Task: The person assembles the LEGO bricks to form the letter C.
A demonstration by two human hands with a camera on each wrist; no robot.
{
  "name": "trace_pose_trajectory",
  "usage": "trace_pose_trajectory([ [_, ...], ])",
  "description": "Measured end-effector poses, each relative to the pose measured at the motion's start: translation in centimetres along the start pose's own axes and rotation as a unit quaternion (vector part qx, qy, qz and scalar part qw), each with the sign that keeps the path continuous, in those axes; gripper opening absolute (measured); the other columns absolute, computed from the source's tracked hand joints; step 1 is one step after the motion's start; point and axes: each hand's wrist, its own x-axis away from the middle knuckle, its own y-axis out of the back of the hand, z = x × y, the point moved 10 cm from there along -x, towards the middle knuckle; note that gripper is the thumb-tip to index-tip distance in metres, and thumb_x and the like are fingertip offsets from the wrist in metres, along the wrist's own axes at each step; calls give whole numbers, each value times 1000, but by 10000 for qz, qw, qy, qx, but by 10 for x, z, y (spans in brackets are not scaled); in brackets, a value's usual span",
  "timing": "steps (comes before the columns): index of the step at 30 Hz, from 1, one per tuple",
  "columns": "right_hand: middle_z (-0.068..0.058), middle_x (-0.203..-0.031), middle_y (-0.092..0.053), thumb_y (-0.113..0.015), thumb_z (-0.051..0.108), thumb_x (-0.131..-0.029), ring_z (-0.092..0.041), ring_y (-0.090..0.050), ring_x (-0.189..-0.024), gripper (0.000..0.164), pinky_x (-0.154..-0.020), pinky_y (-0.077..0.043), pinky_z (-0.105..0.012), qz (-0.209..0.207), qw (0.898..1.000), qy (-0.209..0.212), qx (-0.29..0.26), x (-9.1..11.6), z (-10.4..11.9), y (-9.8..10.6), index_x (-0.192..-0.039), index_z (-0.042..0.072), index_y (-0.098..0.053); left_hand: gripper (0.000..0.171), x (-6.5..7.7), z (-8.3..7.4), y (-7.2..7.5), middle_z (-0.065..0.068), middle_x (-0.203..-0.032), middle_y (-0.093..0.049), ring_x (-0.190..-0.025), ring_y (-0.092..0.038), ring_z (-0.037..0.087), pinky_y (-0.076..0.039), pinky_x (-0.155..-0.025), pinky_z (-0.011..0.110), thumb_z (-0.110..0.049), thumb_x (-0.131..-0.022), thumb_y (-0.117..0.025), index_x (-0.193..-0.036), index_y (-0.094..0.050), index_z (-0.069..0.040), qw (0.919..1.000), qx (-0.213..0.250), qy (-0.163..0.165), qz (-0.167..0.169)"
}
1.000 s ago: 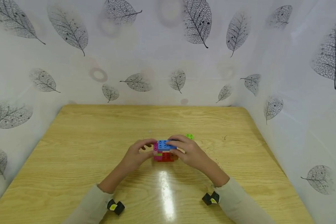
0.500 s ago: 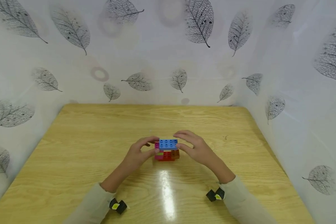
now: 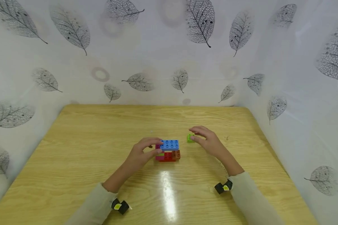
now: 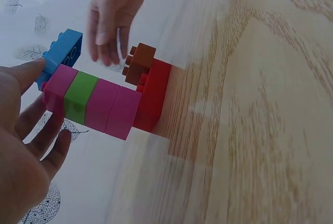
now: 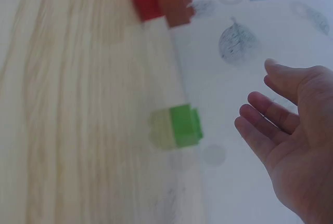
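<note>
A toy brick structure stands on the table: a red brick (image 4: 157,86) at the base, a column of pink bricks (image 4: 125,112) with a green layer (image 4: 81,97) at one end, and a brown brick (image 4: 140,63) on the other. On top, a blue brick (image 3: 170,144) juts out from the column above the brown one. My left hand (image 3: 142,152) holds the upper left end of the structure between thumb and fingers. My right hand (image 3: 209,142), fingers apart and holding nothing, hovers right by a small loose green brick (image 5: 184,125), overlapping it in the head view.
The wood-grain table (image 3: 107,125) reaches back to a pale wall covering (image 3: 157,56) with a leaf pattern. Black wrist cameras hang under both sleeves, the left one (image 3: 120,206) and the right one (image 3: 223,187).
My right hand has let go of the blue brick and moved right and back, over to the small green brick. The left hand has stayed at the structure's left end.
</note>
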Motion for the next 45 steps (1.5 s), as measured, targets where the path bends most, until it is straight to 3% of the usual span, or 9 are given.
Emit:
trace_pose_trajectory([
  [6,-14,-141,-55,-65,14,-99,-37,-52,-133,40,-109,-44,-51,349,9987,-329,-184,-4,-29,-4,-136,1,-59,23,0,-1,-2,-1,-133,-65,-122,-57,20,-51,-97,52,-22,-94,-72,-117,-74,-20,10000,-40,-24,-42],
  [11,-12,-140,-56,-66,17,-98,-37,-53,-133,35,-108,-44,-51,439,9974,-548,175,-7,-47,-4,-132,7,-63,25,0,0,-5,-1,-135,-63,-120,-59,21,-52,-96,52,-24,-94,-72,-120,-73,-21,10000,1,60,38],
  [21,-7,-133,-62,-69,21,-97,-29,-57,-127,26,-105,-47,-49,700,9932,-763,533,-11,-65,-11,-122,14,-70,26,0,8,-9,0,-138,-62,-135,-51,26,-45,-104,58,-29,-95,-71,-120,-74,-24,9988,322,343,98],
  [37,-8,-125,-64,-72,13,-94,-27,-61,-120,19,-101,-50,-46,757,9937,-584,579,-14,-62,-16,-113,13,-67,27,0,17,-7,-8,-137,-61,-134,-51,23,-46,-104,54,-38,-93,-72,-119,-74,-31,9960,412,772,154],
  [41,-7,-125,-64,-71,14,-95,-27,-62,-120,19,-100,-51,-45,705,9939,-675,523,-13,-58,-15,-113,14,-68,27,0,18,-8,-7,-137,-62,-128,-54,23,-47,-101,51,-37,-93,-72,-119,-74,-30,9958,441,785,172],
  [45,-8,-124,-64,-70,12,-95,-27,-63,-118,20,-100,-52,-44,588,9955,-461,576,-14,-47,-14,-115,11,-68,26,-1,18,-7,-7,-137,-62,-122,-56,22,-46,-100,50,-36,-93,-72,-118,-74,-30,9956,428,817,153],
])
